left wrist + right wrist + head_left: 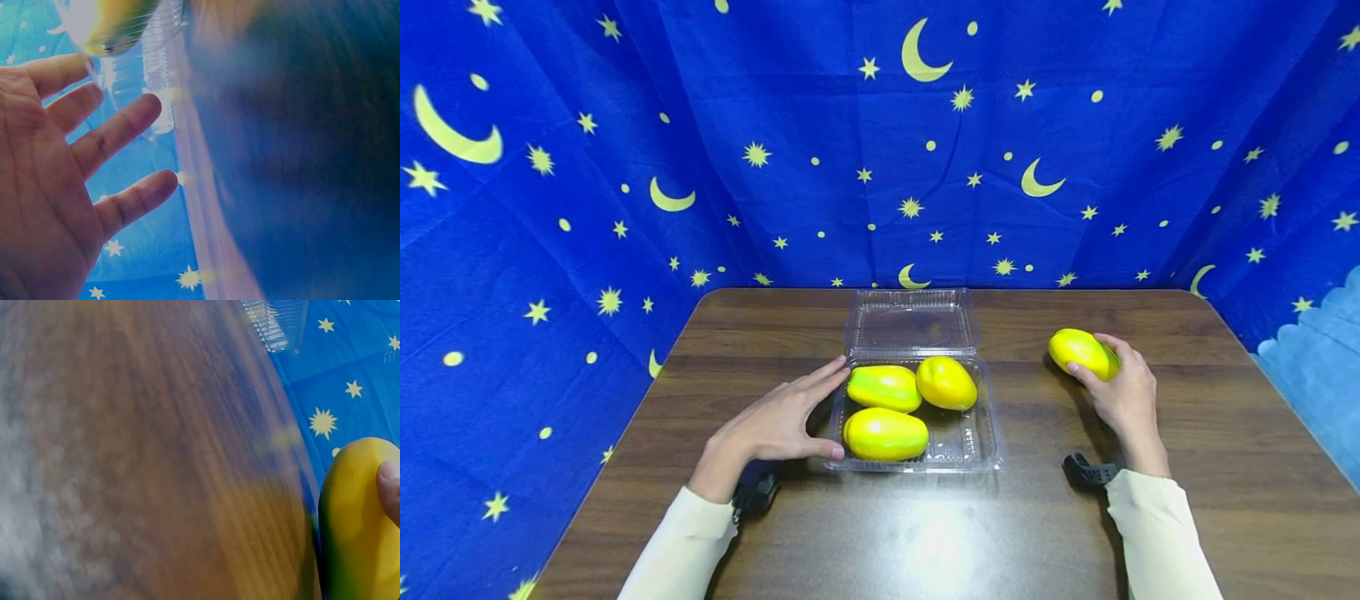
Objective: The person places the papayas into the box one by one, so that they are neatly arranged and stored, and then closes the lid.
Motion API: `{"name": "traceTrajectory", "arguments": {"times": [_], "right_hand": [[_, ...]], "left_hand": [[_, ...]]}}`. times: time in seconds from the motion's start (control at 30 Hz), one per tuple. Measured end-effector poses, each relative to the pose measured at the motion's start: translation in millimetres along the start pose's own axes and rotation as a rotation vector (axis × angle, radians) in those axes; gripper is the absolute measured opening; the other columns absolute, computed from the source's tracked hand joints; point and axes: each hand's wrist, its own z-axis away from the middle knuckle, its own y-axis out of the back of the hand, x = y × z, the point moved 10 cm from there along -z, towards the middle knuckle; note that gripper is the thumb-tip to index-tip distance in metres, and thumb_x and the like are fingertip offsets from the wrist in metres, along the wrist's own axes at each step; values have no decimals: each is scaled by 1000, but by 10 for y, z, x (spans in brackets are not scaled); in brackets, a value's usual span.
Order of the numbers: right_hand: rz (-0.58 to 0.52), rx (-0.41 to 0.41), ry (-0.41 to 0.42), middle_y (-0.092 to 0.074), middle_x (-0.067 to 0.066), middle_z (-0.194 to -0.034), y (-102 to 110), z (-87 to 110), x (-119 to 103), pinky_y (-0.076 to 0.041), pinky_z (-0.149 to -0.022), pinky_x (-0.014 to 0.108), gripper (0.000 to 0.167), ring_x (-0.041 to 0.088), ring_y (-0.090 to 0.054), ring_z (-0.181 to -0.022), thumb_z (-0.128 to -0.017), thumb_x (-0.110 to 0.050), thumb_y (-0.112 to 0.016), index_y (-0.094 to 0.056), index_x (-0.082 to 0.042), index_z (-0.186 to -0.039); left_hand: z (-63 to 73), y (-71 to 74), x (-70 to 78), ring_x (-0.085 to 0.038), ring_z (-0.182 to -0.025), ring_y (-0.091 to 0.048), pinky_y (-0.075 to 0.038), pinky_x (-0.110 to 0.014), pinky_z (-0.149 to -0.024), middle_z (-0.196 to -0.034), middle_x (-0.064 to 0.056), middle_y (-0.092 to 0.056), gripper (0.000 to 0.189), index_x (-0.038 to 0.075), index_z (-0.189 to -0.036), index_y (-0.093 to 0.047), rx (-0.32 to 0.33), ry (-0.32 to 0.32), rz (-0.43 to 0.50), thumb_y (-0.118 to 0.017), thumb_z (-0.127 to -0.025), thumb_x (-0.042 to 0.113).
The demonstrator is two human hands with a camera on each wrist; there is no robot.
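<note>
On the right side of the table, my right hand (1126,396) grips an oblong yellow-green fruit (1078,350), thumb on its near side and fingers behind. The right wrist view shows this fruit (356,519) large, with the thumb against it. A clear plastic clamshell box (958,454) lies unfolded in the middle, its lid (913,321) tipped back. Inside its base are three similar fruits: one at back left (885,388), one at back right (947,383) and one in front (886,434). My left hand (778,421) is spread at the box's left rim, fingers extended.
The brown wooden table (940,533) ends at a blue curtain (820,200) with moons and stars, behind and at both sides. A light blue scalloped cloth (1318,358) hangs at the right edge. Dark bands circle both wrists. Bare tabletop separates the box from the right hand.
</note>
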Motion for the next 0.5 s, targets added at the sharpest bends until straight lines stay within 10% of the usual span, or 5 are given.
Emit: {"name": "traceTrajectory", "arguments": {"times": [0.5], "right_hand": [[-18,30,62,-54,29,-135,37,-3,-124,-38,-95,57,62,47,-50,-121,-91,-28,-76,-51,-7,-144]], "left_hand": [[6,-12,-14,-26,-154,-24,-29,-61,-119,-170,11,-6,110,31,-162,-17,-14,19,21,-69,-76,75]]}}
